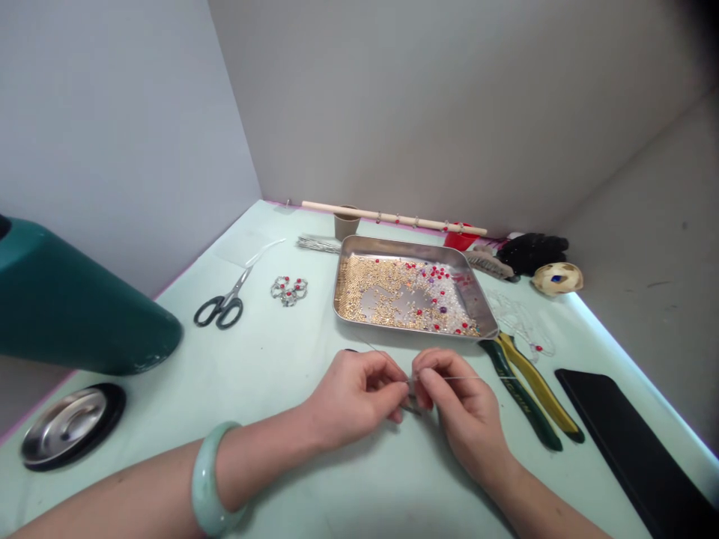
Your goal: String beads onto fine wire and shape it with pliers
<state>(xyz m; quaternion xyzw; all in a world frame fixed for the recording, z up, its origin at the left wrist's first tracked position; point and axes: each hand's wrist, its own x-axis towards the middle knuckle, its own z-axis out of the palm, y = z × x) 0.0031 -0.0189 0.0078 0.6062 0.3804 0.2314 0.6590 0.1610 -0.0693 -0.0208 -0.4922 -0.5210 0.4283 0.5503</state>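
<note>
My left hand (pixel 365 389), a pale green bangle (pixel 210 479) on its wrist, is closed in a pinch in front of the metal tray. Right beside it my right hand (pixel 457 404) pinches too, the fingertips of both almost meeting. Between them runs a thin clear or silvery wire (pixel 477 378), one end sticking out to the right and another slanting up to the left. Something small and dark shows under the fingertips, too hidden to name. Just beyond the hands, the tray (pixel 419 331) holds gold and clear beads with red ones scattered among them.
Left are scissors (pixel 228 303), a beaded wire piece (pixel 289 290), a green bottle (pixel 84 307) and a round lid (pixel 73 427). Pliers (pixel 525 393) and a black flat object (pixel 623 442) lie right. Behind stand a cup (pixel 347 224), a wooden rod (pixel 326 208) and a wire bundle (pixel 318 243).
</note>
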